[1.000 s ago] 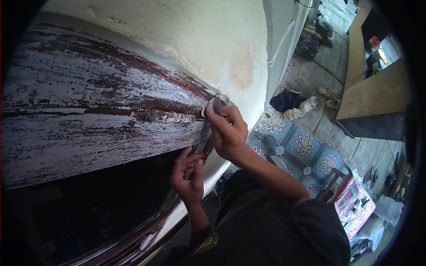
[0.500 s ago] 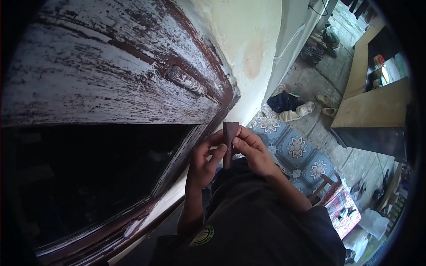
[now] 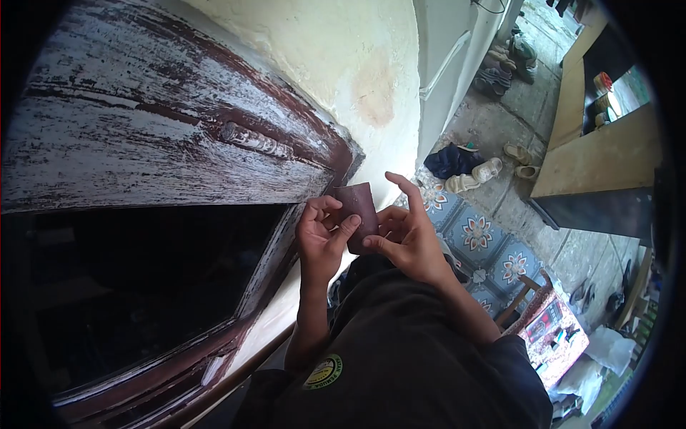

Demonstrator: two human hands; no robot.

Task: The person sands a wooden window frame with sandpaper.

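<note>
Beside worn window frame (image 3: 179, 136), left hand (image 3: 319, 243) and right hand (image 3: 409, 239) around sandpaper (image 3: 358, 207).

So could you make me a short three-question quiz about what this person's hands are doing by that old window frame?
1. True or false: both hands hold the small brown piece of sandpaper.
2. Which surface shows worn white patches over dark reddish-brown? A) the wooden frame B) the cream wall C) the patterned floor tiles
3. Fill in: the sandpaper is held ____ the frame, not pressed on it.

Key
1. True: the left hand and right hand both grip it with their fingers.
2. A.
3. Just off (clear of).
</note>
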